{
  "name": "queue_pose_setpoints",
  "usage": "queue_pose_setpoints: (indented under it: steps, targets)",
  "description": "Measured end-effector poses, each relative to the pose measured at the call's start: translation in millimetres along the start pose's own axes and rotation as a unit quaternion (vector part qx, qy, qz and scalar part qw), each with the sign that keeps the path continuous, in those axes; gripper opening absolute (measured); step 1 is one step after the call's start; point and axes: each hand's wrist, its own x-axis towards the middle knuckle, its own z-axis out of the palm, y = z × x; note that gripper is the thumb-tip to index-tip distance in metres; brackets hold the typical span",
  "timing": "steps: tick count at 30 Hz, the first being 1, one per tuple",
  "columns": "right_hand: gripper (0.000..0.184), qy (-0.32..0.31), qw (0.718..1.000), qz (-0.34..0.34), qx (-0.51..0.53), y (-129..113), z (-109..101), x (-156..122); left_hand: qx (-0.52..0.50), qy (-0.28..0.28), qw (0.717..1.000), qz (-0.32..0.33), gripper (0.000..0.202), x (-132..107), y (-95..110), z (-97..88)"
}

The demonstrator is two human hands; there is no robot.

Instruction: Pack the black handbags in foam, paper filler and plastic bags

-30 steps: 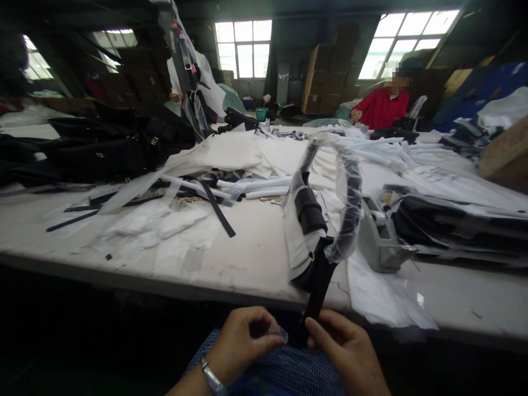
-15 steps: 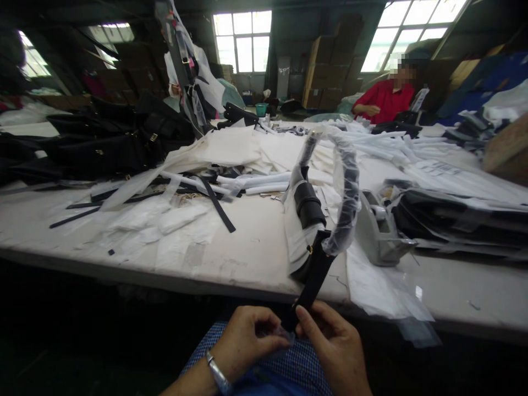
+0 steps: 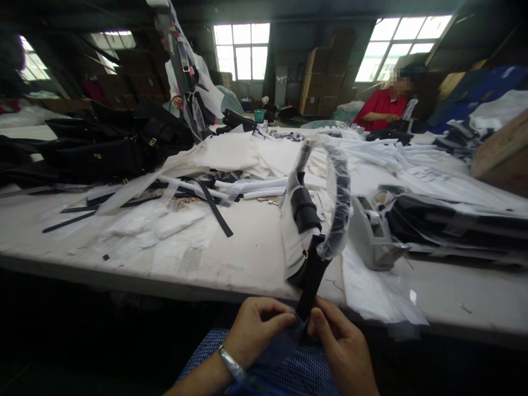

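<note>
My left hand (image 3: 256, 324) and my right hand (image 3: 336, 341) are both closed on the lower end of a black strap (image 3: 311, 280), just below the table edge over my lap. A clear film piece (image 3: 284, 341) lies between the fingers of both hands. The strap rises to a black loop wrapped in clear plastic (image 3: 340, 203), which arches above the table. A black rolled piece (image 3: 305, 209) in white paper hangs beside the loop.
A grey tape dispenser (image 3: 369, 234) stands right of the loop. White paper and black strips (image 3: 214, 209) litter the white table (image 3: 247, 258). Black bags (image 3: 111, 148) pile at left, wrapped dark goods (image 3: 445, 220) at right. A person in red (image 3: 381, 107) works at the far end.
My hands and the strap end rose slightly toward the table edge. The clear film now spreads wider between my fingers, and my left thumb presses closer to the strap.
</note>
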Motion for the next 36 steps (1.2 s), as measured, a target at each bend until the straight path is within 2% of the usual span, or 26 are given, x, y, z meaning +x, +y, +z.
queue_pose_setpoints:
  steps: [4, 8, 16, 21, 25, 31, 36]
  targets:
    - [0.041, 0.003, 1.000, 0.028, 0.012, 9, -10, 0, -0.044, 0.013, 0.999, 0.028, 0.028, 9, 3, 12.1]
    - [0.037, -0.004, 0.996, 0.056, 0.069, 9, -9, 3, -0.099, 0.019, 0.994, 0.052, 0.028, 17, 11, 23.6]
    - [0.042, 0.028, 0.990, 0.076, 0.119, -12, 2, 28, -0.150, 0.059, 0.985, 0.058, 0.037, 27, 34, 38.3]
    - [0.043, 0.041, 0.984, 0.093, 0.144, -25, 1, 37, -0.169, 0.081, 0.977, 0.101, 0.032, 28, 30, 38.6]
    - [0.044, 0.052, 0.986, 0.085, 0.130, -34, -1, 39, -0.161, 0.095, 0.975, 0.120, 0.028, 29, 28, 42.5]
    - [0.042, 0.045, 0.996, 0.045, 0.066, -41, -2, 42, -0.185, 0.128, 0.967, 0.122, 0.028, 36, 38, 49.7]
    - [0.039, 0.097, 0.995, 0.025, 0.021, -43, 7, 41, -0.188, 0.134, 0.964, 0.130, 0.029, 37, 34, 52.7]
